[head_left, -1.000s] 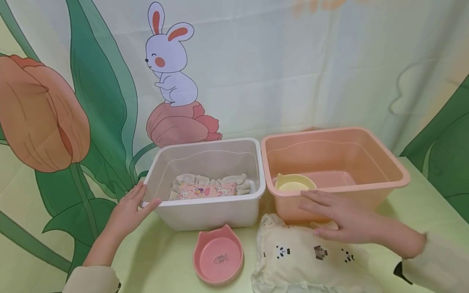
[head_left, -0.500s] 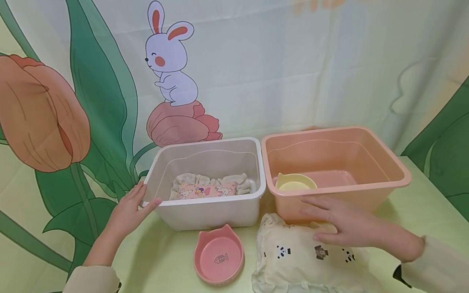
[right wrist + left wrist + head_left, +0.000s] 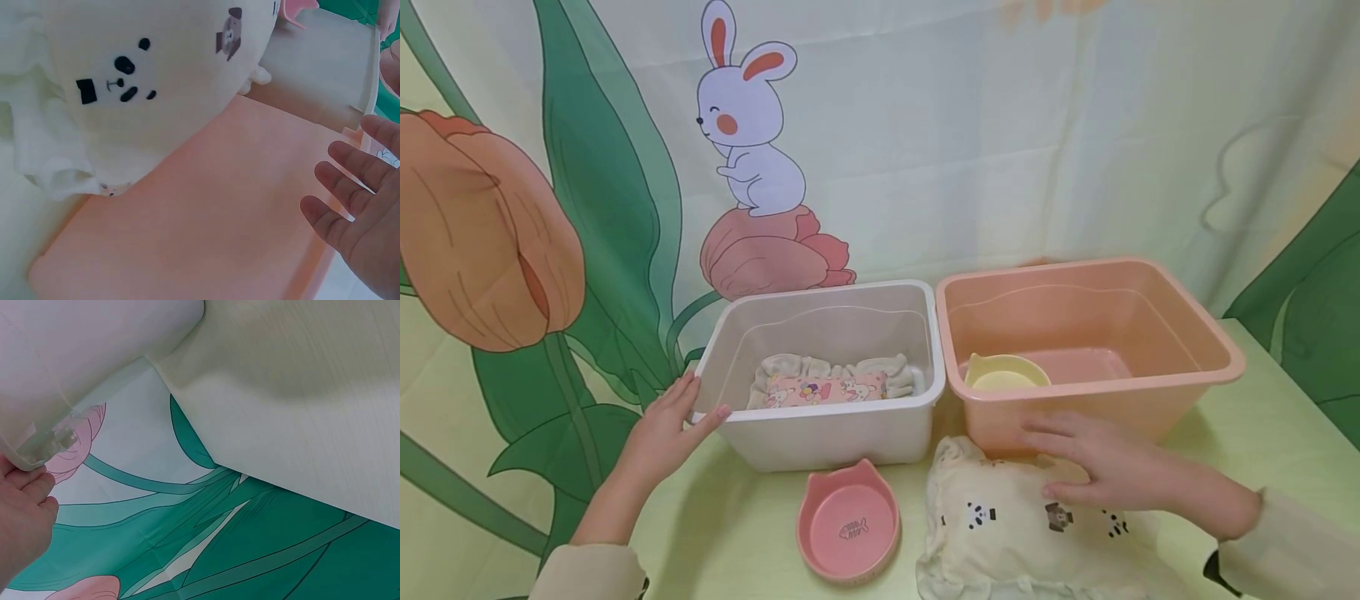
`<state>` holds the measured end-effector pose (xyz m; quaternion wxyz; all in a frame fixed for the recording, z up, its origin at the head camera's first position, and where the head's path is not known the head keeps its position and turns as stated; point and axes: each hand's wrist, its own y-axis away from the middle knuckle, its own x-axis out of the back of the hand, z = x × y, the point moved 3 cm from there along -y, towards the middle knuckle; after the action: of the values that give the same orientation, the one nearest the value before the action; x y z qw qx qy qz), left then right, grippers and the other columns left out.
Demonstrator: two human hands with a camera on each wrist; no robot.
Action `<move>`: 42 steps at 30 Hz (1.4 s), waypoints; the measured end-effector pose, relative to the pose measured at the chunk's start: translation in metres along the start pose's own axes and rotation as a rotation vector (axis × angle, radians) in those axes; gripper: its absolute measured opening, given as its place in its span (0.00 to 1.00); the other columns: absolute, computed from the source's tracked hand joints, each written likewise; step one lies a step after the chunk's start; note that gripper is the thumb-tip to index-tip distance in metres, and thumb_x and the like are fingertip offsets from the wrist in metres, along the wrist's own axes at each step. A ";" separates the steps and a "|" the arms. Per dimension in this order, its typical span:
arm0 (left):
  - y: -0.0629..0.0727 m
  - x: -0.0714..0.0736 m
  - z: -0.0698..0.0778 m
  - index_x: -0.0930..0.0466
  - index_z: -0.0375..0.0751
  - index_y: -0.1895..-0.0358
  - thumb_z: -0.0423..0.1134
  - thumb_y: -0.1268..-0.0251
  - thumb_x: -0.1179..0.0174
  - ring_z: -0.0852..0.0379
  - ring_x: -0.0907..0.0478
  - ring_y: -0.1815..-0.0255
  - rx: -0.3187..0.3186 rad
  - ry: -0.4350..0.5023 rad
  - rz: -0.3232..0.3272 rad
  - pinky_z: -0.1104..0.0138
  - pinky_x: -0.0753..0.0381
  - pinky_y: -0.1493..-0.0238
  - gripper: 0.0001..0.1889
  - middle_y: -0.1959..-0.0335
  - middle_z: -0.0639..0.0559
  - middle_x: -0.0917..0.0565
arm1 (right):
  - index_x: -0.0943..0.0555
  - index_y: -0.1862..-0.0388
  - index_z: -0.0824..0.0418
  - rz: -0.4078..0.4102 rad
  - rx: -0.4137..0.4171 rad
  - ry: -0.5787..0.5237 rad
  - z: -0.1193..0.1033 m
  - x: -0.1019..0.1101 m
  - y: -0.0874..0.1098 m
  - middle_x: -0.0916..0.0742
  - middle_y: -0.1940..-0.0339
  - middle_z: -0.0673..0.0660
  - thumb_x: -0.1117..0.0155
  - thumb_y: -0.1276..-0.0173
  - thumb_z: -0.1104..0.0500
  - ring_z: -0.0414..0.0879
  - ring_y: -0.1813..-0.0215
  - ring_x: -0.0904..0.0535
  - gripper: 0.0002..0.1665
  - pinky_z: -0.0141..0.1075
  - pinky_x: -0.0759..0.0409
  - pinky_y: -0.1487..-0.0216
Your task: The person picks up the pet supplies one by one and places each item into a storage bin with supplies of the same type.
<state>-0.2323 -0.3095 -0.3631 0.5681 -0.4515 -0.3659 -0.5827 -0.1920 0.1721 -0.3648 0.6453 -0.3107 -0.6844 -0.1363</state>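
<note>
At the white bin [image 3: 831, 442] my left hand [image 3: 658, 433] holds the left front corner, thumb over the front rim; in the left wrist view the fingers [image 3: 34, 484] bend beneath the rim. A small pink pillow [image 3: 827, 390] with a ruffled edge lies inside that bin. My right hand [image 3: 1105, 462] hovers with spread fingers above a cream pillow [image 3: 1022, 542] printed with animal faces, in front of the peach bin [image 3: 1150, 408]. The right wrist view shows the fingers [image 3: 359, 165] extended, holding nothing. A yellow cat-eared bowl [image 3: 1006, 372] sits in the peach bin.
A pink cat-eared bowl [image 3: 848, 525] with a fishbone print stands on the pale green table [image 3: 715, 533], left of the cream pillow. The bins stand side by side against a printed curtain [image 3: 940, 150].
My right hand has drifted slightly down and away from the peach bin's front rim, staying above the cream pillow. The left hand keeps its place on the white bin.
</note>
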 end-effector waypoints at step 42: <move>0.001 0.001 0.001 0.54 0.31 0.33 0.62 0.39 0.57 0.31 0.54 0.34 0.007 -0.012 -0.022 0.36 0.50 0.42 0.42 0.30 0.37 0.53 | 0.26 0.45 0.55 -0.058 -0.080 -0.086 0.022 -0.051 0.015 0.22 0.45 0.54 0.42 0.44 0.39 0.52 0.44 0.29 0.32 0.49 0.30 0.47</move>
<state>-0.2312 -0.3088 -0.3615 0.5611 -0.4487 -0.3763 -0.5850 -0.2022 0.1837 -0.4202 0.5983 -0.3220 -0.7140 -0.1688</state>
